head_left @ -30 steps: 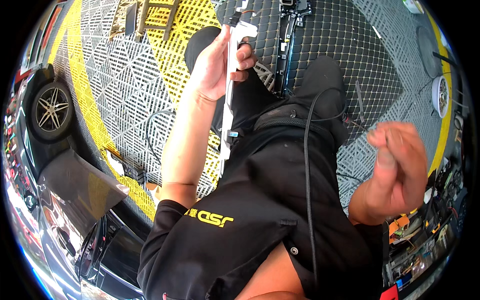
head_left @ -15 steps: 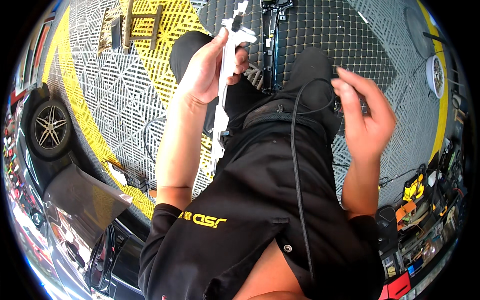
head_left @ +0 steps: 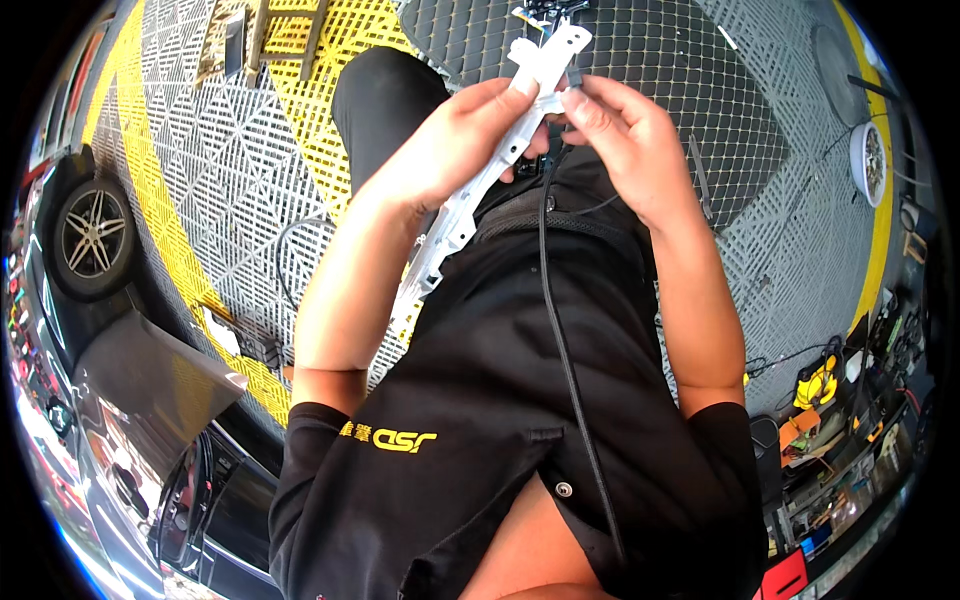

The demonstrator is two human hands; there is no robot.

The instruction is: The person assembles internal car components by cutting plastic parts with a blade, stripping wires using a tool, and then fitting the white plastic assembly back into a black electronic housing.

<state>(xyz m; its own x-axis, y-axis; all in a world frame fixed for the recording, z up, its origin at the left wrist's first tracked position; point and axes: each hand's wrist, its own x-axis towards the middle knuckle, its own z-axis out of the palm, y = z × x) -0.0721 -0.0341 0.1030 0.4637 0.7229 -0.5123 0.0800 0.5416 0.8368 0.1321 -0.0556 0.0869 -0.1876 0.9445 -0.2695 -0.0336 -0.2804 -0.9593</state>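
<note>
A long white plastic bracket (head_left: 462, 216) with tabs and small holes lies slantwise across my lap, its far end raised. My left hand (head_left: 450, 145) is closed round it near that end, the thumb on top. My right hand (head_left: 635, 145) is closed at the bracket's right edge, thumb and fingers pinched by a small dark piece (head_left: 574, 79); whether the fingers grip that piece or the bracket edge is hard to see. Beyond the bracket is a black part (head_left: 552, 10), mostly covered. A thin black cable (head_left: 563, 345) hangs down my front and passes below my right hand.
A dark quilted mat (head_left: 680, 100) lies on the grey and yellow grid floor. A small wooden stool (head_left: 285, 62) stands at the far left. A dark car with its wheel (head_left: 92, 238) is on the left; tools and a yellow item (head_left: 816, 383) are at the right.
My left hand has swung the bracket to the right, so it now lies at a slant. My right hand has come in from the right and closed at the bracket's far end.
</note>
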